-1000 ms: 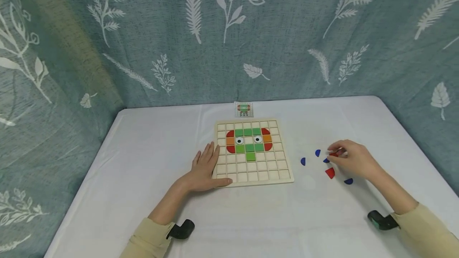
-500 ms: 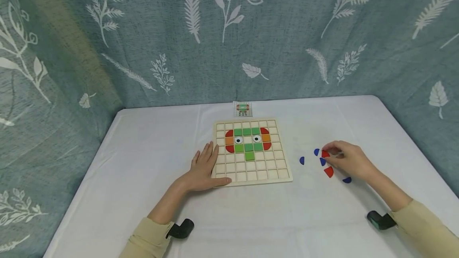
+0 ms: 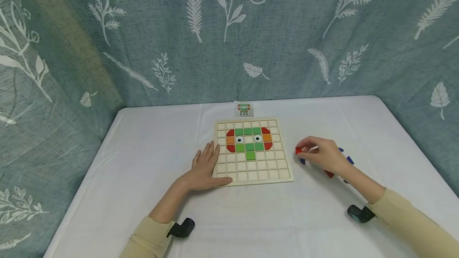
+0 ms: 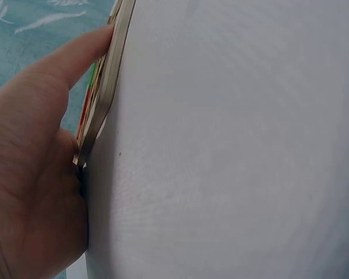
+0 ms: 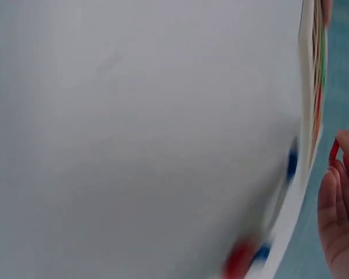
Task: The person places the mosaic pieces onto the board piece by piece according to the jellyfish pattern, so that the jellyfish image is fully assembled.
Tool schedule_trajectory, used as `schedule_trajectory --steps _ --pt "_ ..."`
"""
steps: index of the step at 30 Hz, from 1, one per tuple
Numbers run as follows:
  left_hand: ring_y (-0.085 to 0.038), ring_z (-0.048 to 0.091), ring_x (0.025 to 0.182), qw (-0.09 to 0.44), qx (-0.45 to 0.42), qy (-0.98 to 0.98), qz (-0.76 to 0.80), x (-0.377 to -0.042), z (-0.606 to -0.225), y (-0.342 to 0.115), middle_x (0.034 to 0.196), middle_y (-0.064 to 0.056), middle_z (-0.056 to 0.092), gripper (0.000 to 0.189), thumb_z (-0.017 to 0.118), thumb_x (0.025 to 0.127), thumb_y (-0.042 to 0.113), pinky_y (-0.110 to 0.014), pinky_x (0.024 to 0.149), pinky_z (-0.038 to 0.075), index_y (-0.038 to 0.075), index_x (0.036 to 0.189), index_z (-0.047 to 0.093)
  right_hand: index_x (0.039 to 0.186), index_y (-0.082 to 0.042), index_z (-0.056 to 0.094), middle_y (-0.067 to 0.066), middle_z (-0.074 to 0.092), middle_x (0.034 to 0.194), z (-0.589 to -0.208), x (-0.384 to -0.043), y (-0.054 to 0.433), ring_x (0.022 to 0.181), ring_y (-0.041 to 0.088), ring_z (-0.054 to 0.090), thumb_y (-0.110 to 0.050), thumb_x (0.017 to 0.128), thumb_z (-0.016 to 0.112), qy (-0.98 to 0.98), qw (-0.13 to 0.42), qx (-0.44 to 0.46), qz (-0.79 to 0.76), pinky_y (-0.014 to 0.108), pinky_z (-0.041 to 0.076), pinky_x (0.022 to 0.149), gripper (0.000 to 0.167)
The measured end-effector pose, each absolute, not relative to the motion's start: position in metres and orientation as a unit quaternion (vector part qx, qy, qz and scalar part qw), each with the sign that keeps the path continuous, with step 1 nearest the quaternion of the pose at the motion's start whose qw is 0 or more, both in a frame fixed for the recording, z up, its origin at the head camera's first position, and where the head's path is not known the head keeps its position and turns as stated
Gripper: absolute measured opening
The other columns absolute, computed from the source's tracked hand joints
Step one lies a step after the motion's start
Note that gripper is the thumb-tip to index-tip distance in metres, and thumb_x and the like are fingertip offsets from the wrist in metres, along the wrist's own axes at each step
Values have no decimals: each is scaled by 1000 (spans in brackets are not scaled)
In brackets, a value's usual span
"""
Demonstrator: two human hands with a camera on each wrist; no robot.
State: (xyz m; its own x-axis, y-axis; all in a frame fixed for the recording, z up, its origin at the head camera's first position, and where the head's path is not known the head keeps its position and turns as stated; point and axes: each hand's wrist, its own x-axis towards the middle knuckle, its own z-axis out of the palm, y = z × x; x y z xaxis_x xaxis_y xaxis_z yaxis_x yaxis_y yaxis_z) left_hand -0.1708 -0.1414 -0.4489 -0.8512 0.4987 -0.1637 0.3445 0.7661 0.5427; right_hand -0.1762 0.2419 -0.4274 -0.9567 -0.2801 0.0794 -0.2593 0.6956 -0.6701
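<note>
My left hand (image 3: 203, 170) lies with straight fingers on the near left corner of a wooden grid board (image 3: 272, 165). Red, orange and green tiles and two eye tiles form a face-like shape in its cells. Between thumb and fingertips, my right hand (image 3: 324, 154) pinches a red tile (image 3: 299, 151), raised over the table just right of the board. The right wrist view shows this red tile (image 5: 335, 150) edge-on. A blue half-round tile (image 3: 303, 161) lies below those fingertips. Another red tile (image 3: 329, 174) is partly hidden under the hand.
More blue tiles (image 3: 350, 160) lie on the white cloth (image 3: 287, 218) right of my right hand, one partly covered by the wrist. A small picture card (image 3: 244, 109) with a similar design sits behind the board. A patterned curtain (image 3: 279, 43) hangs behind the table.
My right hand has picked the red tile out from among the loose pieces and carried it left toward the board. One blue tile there turned and shifted. My left hand has stayed in place.
</note>
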Motion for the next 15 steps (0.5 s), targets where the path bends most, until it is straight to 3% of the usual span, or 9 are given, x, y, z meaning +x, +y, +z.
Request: schedule_trajectory --steps 8,15 --pt "-30 -11 148 153 226 928 253 -171 -448 -141 161 -19 -7 110 68 84 55 -54 114 -5 -2 155 4 97 -11 72 -6 67 90 -431 -196 170 84 10 62 -11 85 76 888 63 -273 -364 28 53 76 13" --pt "-29 -11 148 154 221 930 250 -170 -448 -141 161 -19 -6 111 68 84 55 -53 114 -5 -1 155 4 92 -10 74 -4 70 89 -433 -203 152 85 13 65 -10 85 76 883 47 -311 -349 26 54 75 6"
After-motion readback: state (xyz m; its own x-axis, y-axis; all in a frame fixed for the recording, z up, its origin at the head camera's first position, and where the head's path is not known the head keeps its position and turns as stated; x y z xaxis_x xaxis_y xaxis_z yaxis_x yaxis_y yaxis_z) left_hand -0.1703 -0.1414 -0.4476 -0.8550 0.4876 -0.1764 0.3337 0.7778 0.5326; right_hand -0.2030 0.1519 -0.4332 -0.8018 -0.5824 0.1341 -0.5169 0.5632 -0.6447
